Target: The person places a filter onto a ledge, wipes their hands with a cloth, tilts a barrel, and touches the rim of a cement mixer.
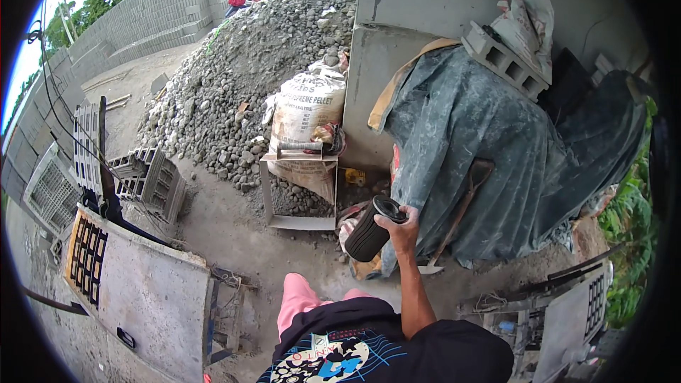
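Observation:
In my right hand (399, 225) is a large black ribbed tumbler (366, 236) with a dark lid. The fingers wrap round its upper end, and the tumbler tilts with its lid up and to the right. It is held in the air in front of my body. Just beyond it, a dark blue-green tarp (489, 128) hangs over a heap. A shovel (462, 209) leans on the tarp, its handle up and its blade on the ground. My left hand is out of the picture.
Ahead, a rectangular metal frame (301, 223) stands before a full white sack (308, 110) and a gravel heap (241, 64). A metal-topped table (152, 291) is at left, near grey slatted pallets (152, 181). A hollow block (505, 64) rests on the tarp.

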A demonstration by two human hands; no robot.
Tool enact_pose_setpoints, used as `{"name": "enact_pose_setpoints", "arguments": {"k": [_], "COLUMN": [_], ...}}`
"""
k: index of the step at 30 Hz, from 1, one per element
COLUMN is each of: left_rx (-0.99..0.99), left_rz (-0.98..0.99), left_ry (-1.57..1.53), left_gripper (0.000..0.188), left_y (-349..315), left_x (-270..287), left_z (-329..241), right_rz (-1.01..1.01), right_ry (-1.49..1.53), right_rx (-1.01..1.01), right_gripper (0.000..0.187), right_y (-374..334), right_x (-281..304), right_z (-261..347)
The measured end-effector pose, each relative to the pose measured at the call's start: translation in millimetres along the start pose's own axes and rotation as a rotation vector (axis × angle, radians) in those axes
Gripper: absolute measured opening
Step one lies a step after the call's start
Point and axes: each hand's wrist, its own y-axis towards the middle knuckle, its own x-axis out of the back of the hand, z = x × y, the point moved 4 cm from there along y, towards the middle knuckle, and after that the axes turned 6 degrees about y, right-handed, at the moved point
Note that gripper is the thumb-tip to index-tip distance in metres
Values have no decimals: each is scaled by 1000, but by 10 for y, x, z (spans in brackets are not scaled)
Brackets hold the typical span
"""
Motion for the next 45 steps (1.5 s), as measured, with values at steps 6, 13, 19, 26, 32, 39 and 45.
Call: {"name": "enact_pose_setpoints", "arguments": {"k": [6,13,19,26,32,39,45], "left_rx": [187,286,193,131,298,323,358], "left_rz": [256,511,737,594,730,579,608], "left_ry": [66,163,163,190,-43,111,115], "left_gripper": [45,36,29,31,32,32,33], "left_y": [-333,-555,-602,-312,57,-280,-590], "left_x": [-483,-1364,-2716,-3414,-3318,-3468,-3659], "left_z": [343,366,-197,-1158,-1327,-1268,-1170], "right_rz": [-39,-49,-93,-145,-277,-419,-447], "right_ry": [126,172,-13,58,-57,-145,-311], "right_rx": [-7,20,195,401,669,788,700], "right_gripper": [67,65,63,63,65,73,90], "right_y": [249,931,1894,3101,4194,5127,6144], "right_x": [-68,-401,-750,-1044,-1211,-1449,-1704], "right_z": [17,286,770,1768,2620,3332,2994]}}
